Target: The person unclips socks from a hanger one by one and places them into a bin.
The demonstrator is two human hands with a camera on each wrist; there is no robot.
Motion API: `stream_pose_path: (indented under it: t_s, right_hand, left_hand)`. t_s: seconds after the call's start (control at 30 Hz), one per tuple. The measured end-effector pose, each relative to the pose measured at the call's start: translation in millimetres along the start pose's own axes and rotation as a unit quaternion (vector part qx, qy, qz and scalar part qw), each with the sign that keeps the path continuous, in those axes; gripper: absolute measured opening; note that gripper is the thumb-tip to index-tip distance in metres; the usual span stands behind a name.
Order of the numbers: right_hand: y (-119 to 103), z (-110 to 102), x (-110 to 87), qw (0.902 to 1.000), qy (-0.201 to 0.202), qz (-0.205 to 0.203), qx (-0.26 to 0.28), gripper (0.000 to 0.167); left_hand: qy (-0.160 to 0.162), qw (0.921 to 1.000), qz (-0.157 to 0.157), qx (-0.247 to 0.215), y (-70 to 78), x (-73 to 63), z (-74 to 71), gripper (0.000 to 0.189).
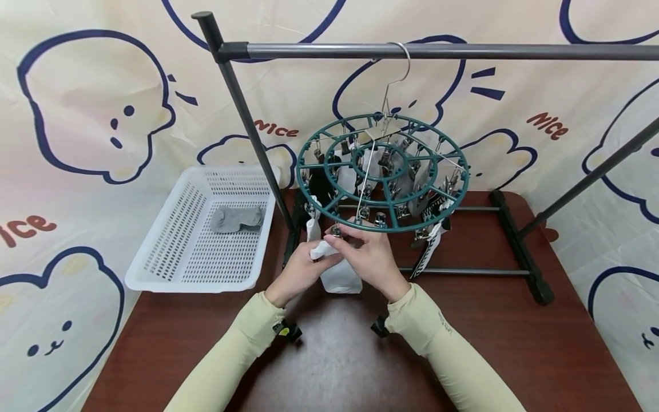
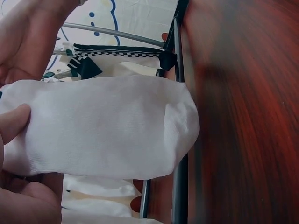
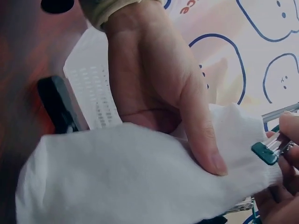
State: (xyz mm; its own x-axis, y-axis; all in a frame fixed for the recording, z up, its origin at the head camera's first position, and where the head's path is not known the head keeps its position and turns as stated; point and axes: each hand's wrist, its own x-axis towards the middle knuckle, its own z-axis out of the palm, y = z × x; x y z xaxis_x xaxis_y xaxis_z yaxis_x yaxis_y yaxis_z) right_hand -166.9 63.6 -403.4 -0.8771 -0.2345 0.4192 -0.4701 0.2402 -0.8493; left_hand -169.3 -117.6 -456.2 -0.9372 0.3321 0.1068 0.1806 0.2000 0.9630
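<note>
Pale sleeves lie nearest, a white sock held between left hand, pinching it, and right hand, gripping a clip.

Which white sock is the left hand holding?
The plain white fabric sock below the front rim of the round green plastic hanger; the other white socks hang ungripped.

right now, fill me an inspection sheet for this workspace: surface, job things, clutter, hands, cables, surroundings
Surface: brown table, shiny, with rack feet on it
Job things: white sock at a clip of the green hanger, which hangs from the rack; other clipped items on it; grey sock in white basket
Clutter: nothing seen
Left hand: holds white sock
Right hand: pinches clip; whether the clip grips the sock, cannot tell
Cables: nothing seen
Surroundings: cartoon-print sheet behind
</note>
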Motion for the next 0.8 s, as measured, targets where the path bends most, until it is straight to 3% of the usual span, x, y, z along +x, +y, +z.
stream_pose_path:
  t_s: [0.23, 0.47, 0.8]
  right_hand:
    - [2.3, 0.9, 0.7, 0.9995, 0.021, -0.023, 0.008, 0.023]
    - [2.1, 2.7, 2.1, 0.9957, 0.036, -0.08, 0.029, 0.016]
    - [2.2, 2.6, 2.7, 0.9954, 0.042, -0.081, 0.03, 0.016]
  left_hand:
    - [-0.006, 1.0, 0.006, 0.002, 2.1, -0.1, -0.4, 0.03]
    - [-0.008, 0.9998, 0.009, 0.014, 1.0, -1.1, -1.0, 0.028]
    - [-0.032, 0.9986, 0.013, 0.04, 0.9, -8.8, -2.8, 0.021]
